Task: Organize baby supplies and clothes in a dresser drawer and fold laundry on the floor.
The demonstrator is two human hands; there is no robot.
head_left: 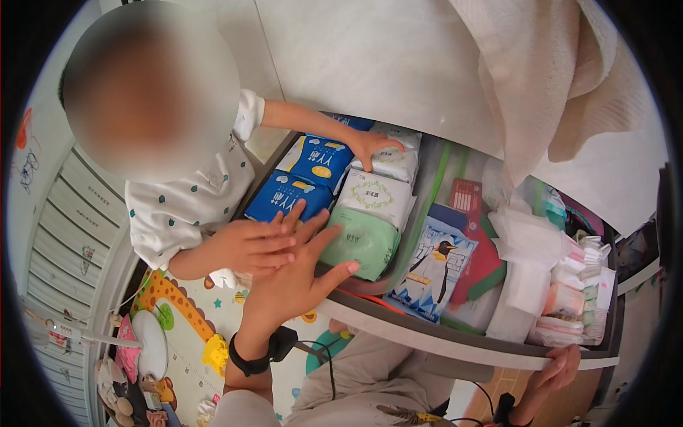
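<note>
My left hand (pixel 288 272) is spread above the near left of an open drawer (pixel 443 333), its fingertips by a green tissue pack (pixel 360 243) and a blue pack (pixel 291 196). Another person's hand (pixel 256 246) lies across the back of it. That person's other hand (pixel 376 147) rests on white tissue packs at the back of the row. A white pack with a green wreath print (pixel 373 195) sits between. At the drawer's near right corner, my right hand (pixel 559 365) curls its fingers over the front edge. The packs stand in a clear plastic bin (pixel 427 213).
Right of the bin lie a penguin-printed packet (pixel 440 267), red and green card-like items (pixel 483 256) and small wrapped pads (pixel 565 299). A beige towel (pixel 539 69) hangs over the drawer's back right. At left, the person (pixel 187 213) leans close above a patterned play mat (pixel 197 347).
</note>
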